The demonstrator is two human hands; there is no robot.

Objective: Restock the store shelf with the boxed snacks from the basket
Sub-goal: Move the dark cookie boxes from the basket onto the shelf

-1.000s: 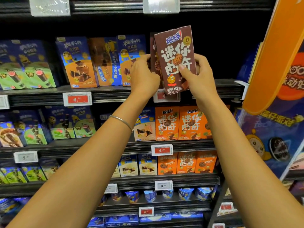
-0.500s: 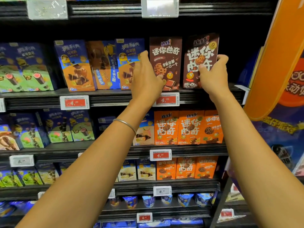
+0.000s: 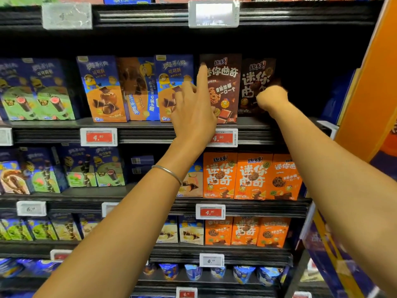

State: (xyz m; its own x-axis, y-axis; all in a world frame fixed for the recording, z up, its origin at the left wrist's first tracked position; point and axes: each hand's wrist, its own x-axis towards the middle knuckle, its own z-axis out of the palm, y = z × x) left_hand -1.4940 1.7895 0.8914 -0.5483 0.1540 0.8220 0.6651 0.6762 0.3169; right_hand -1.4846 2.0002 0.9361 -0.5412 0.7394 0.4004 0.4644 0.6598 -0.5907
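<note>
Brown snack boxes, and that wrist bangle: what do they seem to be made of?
Brown boxes: probably printed cardboard, lightly glossy; flat faces, crisp folded edges, a soft sheen. Bangle: seemingly polished silvery metal; a thin band with bright highlights, though plated plastic can't be excluded.

Brown cookie box (image 3: pixel 225 82) upright at shelf (image 3: pixel 253 125) front, another brown box (image 3: pixel 255 80) beside it, further back

On the shelf (image 3: pixel 64 124), a first box (image 3: pixel 225 87) stood with a second box (image 3: pixel 252 77) just beside it at 3 o'clock. Wafer boxes (image 3: pixel 103 89) stood at their 9 o'clock. The left hand (image 3: pixel 193 115) was before the first box, the right hand (image 3: pixel 271 98) before the second box. A price tag (image 3: pixel 225 137) hung at the first box's 6 o'clock.
</note>
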